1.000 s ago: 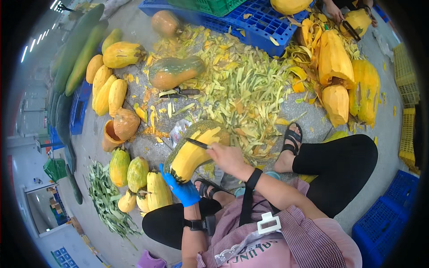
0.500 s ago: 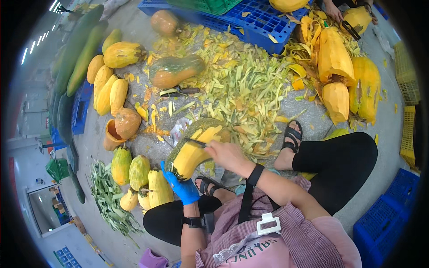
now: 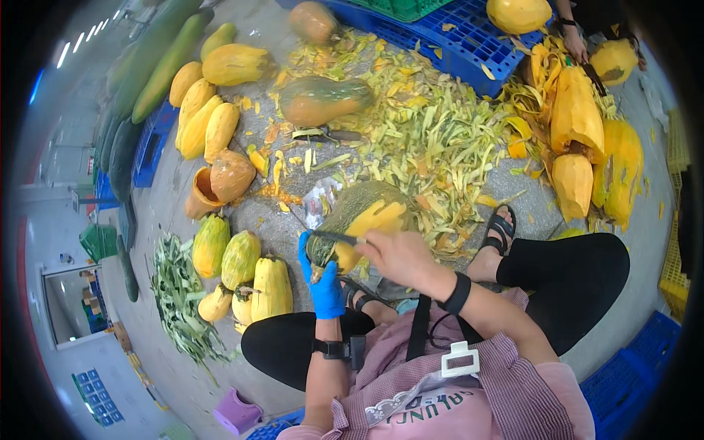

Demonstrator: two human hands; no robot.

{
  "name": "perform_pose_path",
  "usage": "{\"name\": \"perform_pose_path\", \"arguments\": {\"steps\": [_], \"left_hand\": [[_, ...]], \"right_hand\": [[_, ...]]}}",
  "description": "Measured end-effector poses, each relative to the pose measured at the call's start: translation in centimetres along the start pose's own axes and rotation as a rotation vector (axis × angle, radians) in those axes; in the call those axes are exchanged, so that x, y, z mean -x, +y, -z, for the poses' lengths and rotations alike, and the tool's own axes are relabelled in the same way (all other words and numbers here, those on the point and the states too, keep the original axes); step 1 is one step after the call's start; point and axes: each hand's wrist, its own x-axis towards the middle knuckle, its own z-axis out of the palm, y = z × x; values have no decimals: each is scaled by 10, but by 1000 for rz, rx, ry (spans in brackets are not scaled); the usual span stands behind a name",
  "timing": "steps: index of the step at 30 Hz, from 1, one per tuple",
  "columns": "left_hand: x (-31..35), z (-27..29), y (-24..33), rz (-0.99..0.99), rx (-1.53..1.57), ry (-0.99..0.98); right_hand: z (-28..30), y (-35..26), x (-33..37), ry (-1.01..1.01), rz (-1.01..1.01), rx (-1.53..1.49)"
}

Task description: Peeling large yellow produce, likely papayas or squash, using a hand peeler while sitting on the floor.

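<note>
The half-peeled papaya (image 3: 357, 224) sits in front of the person's knees, at the near edge of the heap of peelings (image 3: 425, 139) on the floor, tilted with its stem end down toward the person. Its upper face is bare yellow flesh; the flank toward the left hand is still green skin.

Left hand (image 3: 320, 275), in a blue glove, is curled around the papaya's lower end from beneath, fingers closed on the fruit. Right hand (image 3: 400, 257), bare, is clenched around the handle of a dark peeler (image 3: 336, 237), whose blade lies across the papaya's lower left side, touching the skin.

Against the frame of one second ago: the blade then lay higher on the fruit, across the boundary of green skin and yellow flesh; it now rests lower, nearer the gloved hand. The right hand has drawn back toward the person's body with it. The papaya's position beside the heap is essentially unchanged, and the left hand's hold is the same.

Beyond the papaya, farther into the heap, lies a whole green-orange papaya (image 3: 323, 100). Left of the held papaya stand several peeled papayas (image 3: 242, 271), and a cut papaya half (image 3: 199, 196) lies behind them.
</note>
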Motion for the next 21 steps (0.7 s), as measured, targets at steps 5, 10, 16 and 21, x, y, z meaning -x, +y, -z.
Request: {"name": "perform_pose_path", "arguments": {"steps": [5, 10, 16, 21], "left_hand": [[-2, 3, 5, 2, -12, -26], [-5, -11, 4, -9, -33, -66], [-3, 5, -4, 4, 17, -26], [0, -5, 12, 134, 122, -34]], "right_hand": [[-5, -7, -1, 24, 161, 179], [-1, 68, -23, 179, -45, 263], [-16, 19, -6, 69, 102, 250], [-8, 66, -12, 140, 48, 269]]}}
